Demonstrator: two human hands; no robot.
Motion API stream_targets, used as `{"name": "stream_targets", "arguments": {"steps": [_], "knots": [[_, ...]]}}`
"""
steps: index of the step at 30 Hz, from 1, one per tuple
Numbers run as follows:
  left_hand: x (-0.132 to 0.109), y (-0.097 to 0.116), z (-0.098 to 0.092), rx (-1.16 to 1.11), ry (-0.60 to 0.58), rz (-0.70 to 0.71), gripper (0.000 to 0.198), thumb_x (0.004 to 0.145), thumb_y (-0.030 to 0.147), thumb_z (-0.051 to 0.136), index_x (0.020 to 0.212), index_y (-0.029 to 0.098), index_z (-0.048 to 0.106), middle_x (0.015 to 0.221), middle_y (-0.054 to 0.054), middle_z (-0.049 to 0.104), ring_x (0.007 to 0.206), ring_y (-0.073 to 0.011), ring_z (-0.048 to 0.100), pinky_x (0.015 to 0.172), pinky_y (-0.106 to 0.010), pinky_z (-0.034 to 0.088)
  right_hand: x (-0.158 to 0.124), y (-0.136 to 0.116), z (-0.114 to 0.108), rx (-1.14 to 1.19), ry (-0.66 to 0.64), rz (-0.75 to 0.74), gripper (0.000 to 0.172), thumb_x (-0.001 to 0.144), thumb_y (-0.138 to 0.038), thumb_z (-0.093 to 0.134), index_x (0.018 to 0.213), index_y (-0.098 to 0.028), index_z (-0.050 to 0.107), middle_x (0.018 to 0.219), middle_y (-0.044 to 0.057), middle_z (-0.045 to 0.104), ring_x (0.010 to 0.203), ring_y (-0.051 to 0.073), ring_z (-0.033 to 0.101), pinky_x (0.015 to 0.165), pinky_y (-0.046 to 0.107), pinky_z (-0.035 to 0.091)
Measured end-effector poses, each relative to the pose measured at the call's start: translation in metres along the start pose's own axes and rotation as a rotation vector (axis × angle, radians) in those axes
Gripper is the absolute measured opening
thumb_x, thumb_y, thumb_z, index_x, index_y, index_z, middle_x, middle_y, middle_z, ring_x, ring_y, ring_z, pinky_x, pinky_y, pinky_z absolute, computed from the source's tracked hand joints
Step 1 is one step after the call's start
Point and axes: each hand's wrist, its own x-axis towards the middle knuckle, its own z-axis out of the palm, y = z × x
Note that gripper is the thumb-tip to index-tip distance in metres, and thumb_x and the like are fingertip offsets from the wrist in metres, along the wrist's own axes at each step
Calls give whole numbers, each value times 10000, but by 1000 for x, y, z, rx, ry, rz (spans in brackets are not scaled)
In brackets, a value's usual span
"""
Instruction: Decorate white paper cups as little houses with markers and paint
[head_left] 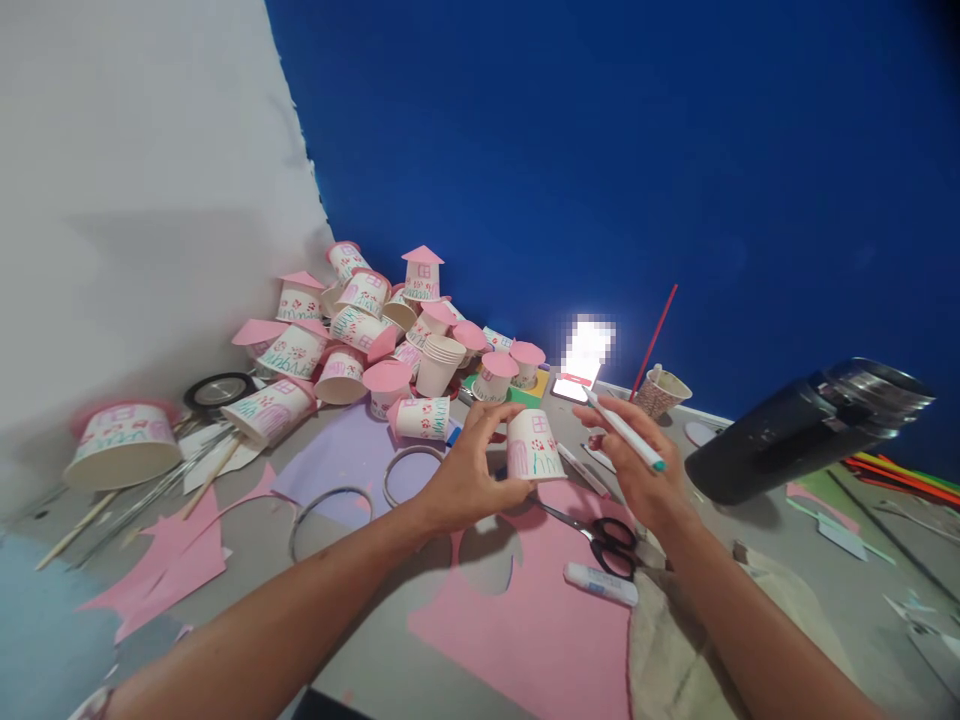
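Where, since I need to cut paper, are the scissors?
The scissors lie right of centre in the head view, on pink paper, just above the white tube.

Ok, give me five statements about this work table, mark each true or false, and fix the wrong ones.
1. The left hand holds a paper cup with drawings on it. True.
2. The right hand holds the scissors. False: it holds a white pen with a green end; the scissors lie unheld.
3. A white tube lies near the black handles of the scissors. True.
4. The dark flask stands to the left of the pile of cups. False: the dark flask is at the far right, and the pile of cups is on the left.
5. Several cups in the pile have pink paper roofs. True.
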Motion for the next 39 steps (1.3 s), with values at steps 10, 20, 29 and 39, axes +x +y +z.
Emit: {"name": "stream_targets", "arguments": {"steps": [10, 20, 29, 39], "knots": [[0, -2, 2, 198, 19, 91, 697, 711, 172, 765, 1346, 304, 512, 1305, -80, 526, 1318, -326, 546, 1106, -554, 541, -20, -40, 20, -334, 124, -239, 193, 971, -411, 714, 895, -246, 780, 699, 19, 715, 551, 156, 624, 476, 280, 488], [-3, -2, 6, 190, -38, 161, 648, 765, 145, 745, 1346, 287, 496, 1323, -99, 511, 1353, -331, 527, 1093, -554, 579, -19, -43, 26, -472, 154, -342, 123, 941, -329, 704, 846, -262, 744, 754, 20, 745, 594, 166, 669, 535, 288, 549], [-4, -2, 8, 116, -68, 132, 694, 739, 59, 671, 1374, 274, 490, 1384, -103, 483, 1364, -312, 519, 1114, -536, 577, -20, -45, 23, -439, 136, -388, 129, 956, -254, 672, 835, -246, 717, 728, 9, 728, 558, 147, 629, 498, 266, 500], [-4, -3, 8, 123, -83, 166, 694, 750, 49, 663, 1377, 285, 482, 1378, -99, 487, 1352, -313, 530, 1102, -555, 574, -19, -45, 23, -442, 60, -458, 110, 931, -153, 682, 848, -219, 711, 740, -7, 727, 622, 136, 678, 563, 235, 525]]}}
